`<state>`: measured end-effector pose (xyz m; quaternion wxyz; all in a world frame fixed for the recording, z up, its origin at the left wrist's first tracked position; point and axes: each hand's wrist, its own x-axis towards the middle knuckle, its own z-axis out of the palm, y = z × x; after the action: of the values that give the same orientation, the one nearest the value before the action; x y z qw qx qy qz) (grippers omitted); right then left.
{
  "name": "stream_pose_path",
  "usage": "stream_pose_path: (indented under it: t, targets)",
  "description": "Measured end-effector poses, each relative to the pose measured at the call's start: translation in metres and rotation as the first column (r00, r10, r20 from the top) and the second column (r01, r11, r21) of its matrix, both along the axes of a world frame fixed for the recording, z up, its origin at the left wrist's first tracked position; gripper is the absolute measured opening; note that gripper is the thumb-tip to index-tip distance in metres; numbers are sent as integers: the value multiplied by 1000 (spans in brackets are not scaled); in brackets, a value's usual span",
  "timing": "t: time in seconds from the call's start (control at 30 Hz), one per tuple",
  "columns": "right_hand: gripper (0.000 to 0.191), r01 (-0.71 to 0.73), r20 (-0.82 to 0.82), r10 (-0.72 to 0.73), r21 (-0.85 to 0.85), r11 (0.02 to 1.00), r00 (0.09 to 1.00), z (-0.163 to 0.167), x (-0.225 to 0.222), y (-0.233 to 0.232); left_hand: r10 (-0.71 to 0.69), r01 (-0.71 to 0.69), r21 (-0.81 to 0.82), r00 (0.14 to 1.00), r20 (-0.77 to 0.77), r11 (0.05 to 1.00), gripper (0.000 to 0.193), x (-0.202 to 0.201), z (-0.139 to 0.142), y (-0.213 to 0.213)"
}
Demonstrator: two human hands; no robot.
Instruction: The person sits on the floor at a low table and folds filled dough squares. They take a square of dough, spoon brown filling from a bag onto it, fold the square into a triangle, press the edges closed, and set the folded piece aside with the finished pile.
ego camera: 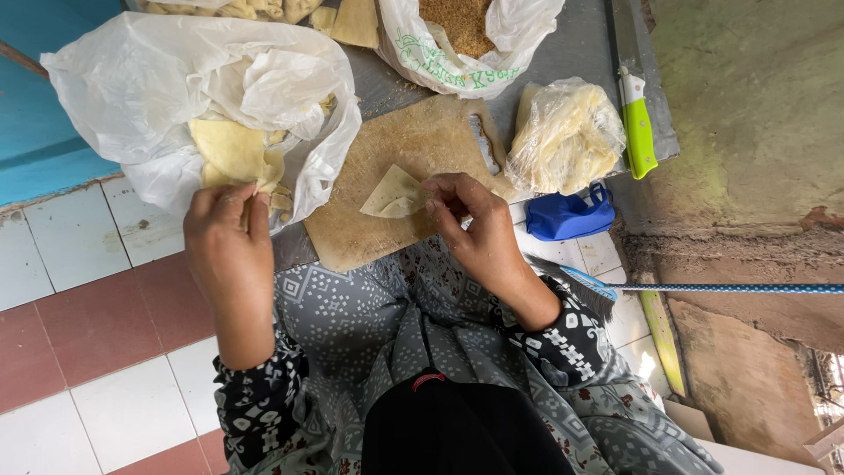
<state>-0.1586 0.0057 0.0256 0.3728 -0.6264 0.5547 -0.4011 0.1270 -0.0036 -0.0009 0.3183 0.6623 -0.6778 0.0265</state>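
**Desk:** What surface and room are we looking at?

**Photographer:** A grey metal sheet [580, 48] lies low on the ground, on a floor [97, 352] of white and red-brown tiles. A blue wall [35, 105] runs along the upper left; rough bare ground [756, 105] lies to the right. A worn wooden board [400, 149] sits on the sheet, right in front of the seated person's patterned lap.

**Desk:** And the hands?

**Photographer:** The right hand [475, 220] pinches the edge of a folded pastry wrapper [394, 195] lying on the board, fingers closed on it. The left hand [230, 230] reaches into a big white plastic bag [176, 79], fingertips gripping a pale yellow wrapper sheet [233, 154] from the stack inside.

**Desk:** What crowds the scene?

**Photographer:** Just right of the board, a clear bag of wrappers [567, 132] touches its corner. Above it, a second white bag holds brown crumbs [457, 22]. A knife with a green handle [639, 132] lies at the sheet's right edge, and a blue cloth pouch [571, 215] sits below the clear bag. A brush with a blue-and-white handle [730, 288] crosses the floor at right, near the right forearm. The big bag's folds hide most of the stack.
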Motion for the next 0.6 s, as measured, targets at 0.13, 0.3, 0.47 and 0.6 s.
stream_pose_path:
  t: [0.13, 0.3, 0.47, 0.6]
  targets:
    - [20, -6, 3, 6, -5, 1000, 1000, 1, -3, 2, 21, -2, 68, 960, -278, 998, 12, 12, 3, -6]
    - [20, -23, 0, 23, -21, 999, 1000, 7, 4, -3, 17, 6, 42, 854, -520, 999, 17, 16, 7, -18]
    - [22, -103, -100, 89, -141, 985, 991, 21, 25, -14, -72, 21, -244, 977, -202, 969, 10, 6, 26, -21]
    - [25, -185, -102, 165, -234, 954, 981, 29, 49, -28, -90, 11, -238, 941, -326, 971, 9, -6, 38, -15]
